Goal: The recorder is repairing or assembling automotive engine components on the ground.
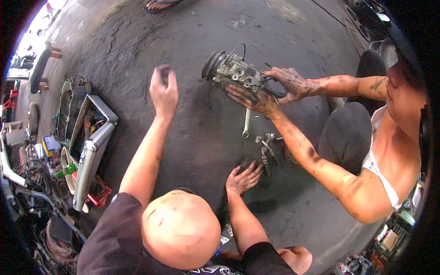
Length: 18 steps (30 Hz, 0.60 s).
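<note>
My left hand [165, 94] is raised over the dark floor, left of the compressor. Its fingers are half curled and slightly blurred, the thumb stands apart, and nothing shows in it. Low and near, my right hand [245, 178] has its fingers spread and empty, close to a metal pipe fitting with short hose ends [267, 150]. A greasy compressor [238, 72] with a black grooved pulley [212, 65] is held by a co-worker. The co-worker's one hand [251, 97] lies along its near side, the other [291, 85] at its right end. Beneath it lies a spanner [246, 123].
An open silver tool case [94, 146] with tools stands on the left, a green bottle [65, 171] beside it. Cluttered parts line the left edge. A low stool [40, 68] is farther back. Another person's sandalled foot [160, 4] shows at the top. The co-worker crouches at right.
</note>
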Available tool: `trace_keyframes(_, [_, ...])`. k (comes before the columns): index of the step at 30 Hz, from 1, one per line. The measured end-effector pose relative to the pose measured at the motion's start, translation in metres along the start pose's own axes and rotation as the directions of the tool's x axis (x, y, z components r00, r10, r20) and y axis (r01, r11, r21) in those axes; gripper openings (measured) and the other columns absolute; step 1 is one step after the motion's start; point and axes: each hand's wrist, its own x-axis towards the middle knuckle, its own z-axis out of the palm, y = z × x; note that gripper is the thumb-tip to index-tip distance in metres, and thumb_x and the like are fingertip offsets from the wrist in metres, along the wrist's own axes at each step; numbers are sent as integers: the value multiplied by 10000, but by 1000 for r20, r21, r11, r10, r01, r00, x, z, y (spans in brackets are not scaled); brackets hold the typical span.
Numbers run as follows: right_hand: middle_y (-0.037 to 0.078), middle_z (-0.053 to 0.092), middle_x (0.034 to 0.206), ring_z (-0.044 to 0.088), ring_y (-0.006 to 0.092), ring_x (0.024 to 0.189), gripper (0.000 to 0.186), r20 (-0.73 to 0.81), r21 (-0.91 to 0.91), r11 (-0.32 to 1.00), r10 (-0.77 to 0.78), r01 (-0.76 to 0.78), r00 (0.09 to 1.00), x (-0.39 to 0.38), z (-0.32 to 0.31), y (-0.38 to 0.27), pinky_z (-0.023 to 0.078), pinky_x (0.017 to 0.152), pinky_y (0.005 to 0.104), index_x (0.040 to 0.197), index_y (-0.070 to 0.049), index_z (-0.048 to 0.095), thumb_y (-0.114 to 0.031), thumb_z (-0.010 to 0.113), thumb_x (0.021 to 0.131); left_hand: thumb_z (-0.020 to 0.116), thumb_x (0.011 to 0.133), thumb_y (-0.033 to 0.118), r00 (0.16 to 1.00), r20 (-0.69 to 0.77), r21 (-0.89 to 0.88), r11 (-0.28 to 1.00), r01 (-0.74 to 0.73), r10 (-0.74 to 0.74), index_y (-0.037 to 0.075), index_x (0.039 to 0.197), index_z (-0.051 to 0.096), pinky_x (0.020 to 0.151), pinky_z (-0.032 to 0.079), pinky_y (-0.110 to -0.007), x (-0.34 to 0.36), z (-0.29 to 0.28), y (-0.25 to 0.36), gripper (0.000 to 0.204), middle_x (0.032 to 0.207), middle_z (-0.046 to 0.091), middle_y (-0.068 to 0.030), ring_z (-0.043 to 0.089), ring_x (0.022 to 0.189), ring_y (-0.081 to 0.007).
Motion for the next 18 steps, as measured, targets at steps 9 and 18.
trace_keyframes(9, [201, 217, 1601, 249, 395, 1462, 723, -16, 59, 998, -4, 5, 1000, -2, -4, -3, 237, 1152, 548, 1538, -124, 267, -323, 559, 907, 556, 938, 252, 980, -149, -356, 917, -179, 133, 64, 1084, 651, 721, 505, -372, 133, 74, 141, 256, 901, 671, -151, 652, 750, -256])
trace_keyframes(18, [196, 200, 1611, 235, 401, 1468, 734, 8, 80, 997, 16, -17, 1000, -2, -3, 2, 223, 1159, 550, 1535, -127, 271, -339, 568, 897, 587, 947, 326, 947, -22, 213, 927, -308, 320, 45, 1230, 577, 961, 464, -458, 73, 37, 16, 399, 1215, 622, -213, 584, 1141, -390])
